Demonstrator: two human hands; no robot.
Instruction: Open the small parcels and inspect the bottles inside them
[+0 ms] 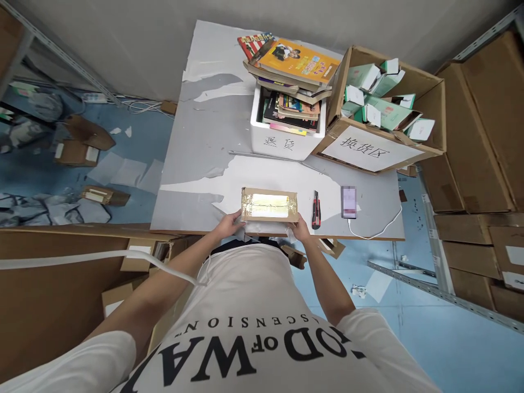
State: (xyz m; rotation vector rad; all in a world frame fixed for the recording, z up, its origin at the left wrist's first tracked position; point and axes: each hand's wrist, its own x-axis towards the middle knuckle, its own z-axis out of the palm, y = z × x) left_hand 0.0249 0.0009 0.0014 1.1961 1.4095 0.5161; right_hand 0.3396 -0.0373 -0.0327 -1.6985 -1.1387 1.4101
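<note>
A small brown cardboard box (248, 203), wrapped in shiny tape with a white label on its top, is at the front edge of the table. My left hand (229, 224) grips its left end, and my right hand (302, 228) grips its right end. The fingers are partly hidden by the box. Just right of my right hand lies a red and black box cutter (316, 210). Further right is a phone (349, 202) with a white cable plugged in.
Behind the parcel, a white bin (282, 139) marked in handwriting holds stacked books (303, 59). Beside it stands a cardboard carton (437, 117) full of green and white boxes. Large cartons (475, 131) fill the right side; a big open carton (53, 305) stands at left.
</note>
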